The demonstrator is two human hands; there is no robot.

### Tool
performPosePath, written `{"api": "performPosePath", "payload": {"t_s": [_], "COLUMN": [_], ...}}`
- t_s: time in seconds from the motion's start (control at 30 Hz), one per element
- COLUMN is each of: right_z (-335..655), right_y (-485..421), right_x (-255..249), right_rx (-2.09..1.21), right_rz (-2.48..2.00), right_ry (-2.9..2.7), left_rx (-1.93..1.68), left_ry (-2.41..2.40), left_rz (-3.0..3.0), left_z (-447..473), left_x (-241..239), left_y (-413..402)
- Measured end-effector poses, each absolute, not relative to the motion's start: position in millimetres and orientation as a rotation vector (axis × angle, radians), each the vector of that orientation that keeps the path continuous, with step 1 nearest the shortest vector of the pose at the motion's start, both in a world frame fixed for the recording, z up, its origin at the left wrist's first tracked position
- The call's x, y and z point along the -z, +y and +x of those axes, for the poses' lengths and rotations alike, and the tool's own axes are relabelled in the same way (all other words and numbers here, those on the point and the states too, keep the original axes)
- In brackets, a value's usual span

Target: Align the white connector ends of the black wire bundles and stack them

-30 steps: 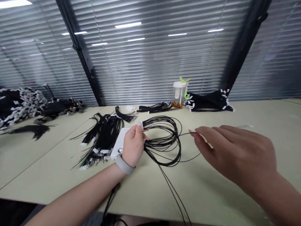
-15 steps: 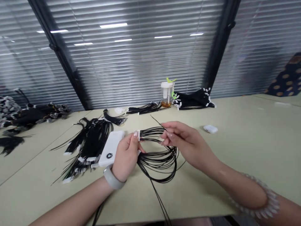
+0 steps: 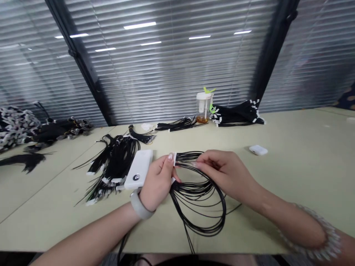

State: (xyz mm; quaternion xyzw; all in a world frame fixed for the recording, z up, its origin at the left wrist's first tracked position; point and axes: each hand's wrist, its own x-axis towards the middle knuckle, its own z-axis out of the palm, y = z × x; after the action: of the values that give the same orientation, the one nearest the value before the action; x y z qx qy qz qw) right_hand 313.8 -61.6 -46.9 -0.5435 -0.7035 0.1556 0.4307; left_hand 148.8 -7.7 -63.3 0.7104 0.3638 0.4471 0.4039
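My left hand (image 3: 159, 177) is closed, its thumb pressed on a white connector (image 3: 175, 159) at the end of a looped bundle of thin black wires (image 3: 206, 233). A second white end peeks out below those fingers. At the upper right of the loop, my right hand (image 3: 226, 170) pinches some of the black wires near the connector; its fingertips partly hide how many. The wires curve down and round below both hands, with a few strands trailing toward the table's front edge. A white power bank (image 3: 142, 164) lies right beside my left hand.
A heap of black wire harnesses (image 3: 119, 155) lies left of the power bank. Behind stand a lidded cup (image 3: 203, 109) and more wire bundles (image 3: 238, 113). A small white case (image 3: 258, 150) rests on the table (image 3: 302, 177) at right. Window blinds close off the back.
The single wire end held up by my right hand no longer sticks up; that hand has come down onto the wires. The loop hangs wider and lower. The whole view has shifted slightly.
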Motion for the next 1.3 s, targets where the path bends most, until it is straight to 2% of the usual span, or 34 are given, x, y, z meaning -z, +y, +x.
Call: {"api": "performPosePath", "payload": {"t_s": [0.63, 0.87, 1.3], "right_z": [315.8, 311.9, 310.5], "right_y": [-62.1, -62.5, -58.8], "right_x": [53.7, 53.5, 60.0], "right_rx": [0.311, 0.104, 0.233], "right_rz": [-1.164, -1.280, -1.187], "right_ry": [-2.024, -1.904, -2.131], "left_rx": [-1.135, -1.130, -1.044], "left_ry": [0.925, 0.938, 0.912], "left_rz": [1.926, 1.928, 1.987], "left_z": [148.9, 149.4, 148.5], "left_x": [63.2, 62.1, 62.4], "left_y": [-12.3, -13.0, -17.1]}}
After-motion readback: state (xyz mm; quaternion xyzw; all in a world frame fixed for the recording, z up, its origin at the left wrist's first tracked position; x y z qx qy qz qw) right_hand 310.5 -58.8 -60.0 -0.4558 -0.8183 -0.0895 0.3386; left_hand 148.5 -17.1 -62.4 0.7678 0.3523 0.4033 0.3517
